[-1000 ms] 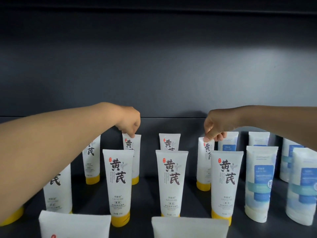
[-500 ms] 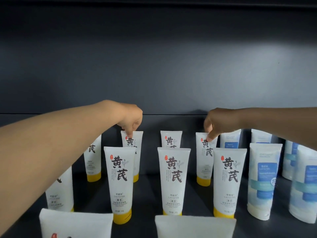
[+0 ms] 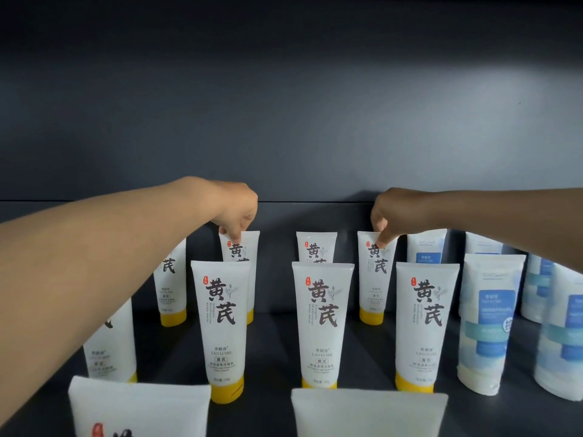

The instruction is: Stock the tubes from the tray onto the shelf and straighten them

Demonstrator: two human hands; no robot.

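Count, white tubes (image 3: 321, 323): ten are standing cap-down on the dark shelf (image 3: 277, 348), in three rows.
- Back row: four.
- Middle row: four (the leftmost is showing only in part behind the left forearm).
- Front row: two, only their flat crimped tops showing at the bottom edge. The right one is showing no print.

Count, blue-labelled tubes (image 3: 492, 320): five are standing at the right end of the shelf, just beside the white ones. The farthest-right pair is running off the edge of view.

Appearance, white tubes: each body is tapering from a wide flat crimp at the top to a round yellow cap at the base. Large black brush characters, a small red seal and fine grey print are facing front. All are standing roughly upright, with gaps between neighbours.

Hands: the left hand (image 3: 236, 212) is reaching in from the left. Its curled fingers are pinching the top crimp of the second back-row tube (image 3: 249, 244). The right hand (image 3: 383, 212) is reaching in from the right and likewise pinching the top edge of the fourth back-row tube (image 3: 375, 285), forefinger lying on its front face.

The grey back panel (image 3: 284, 121) is rising behind everything.
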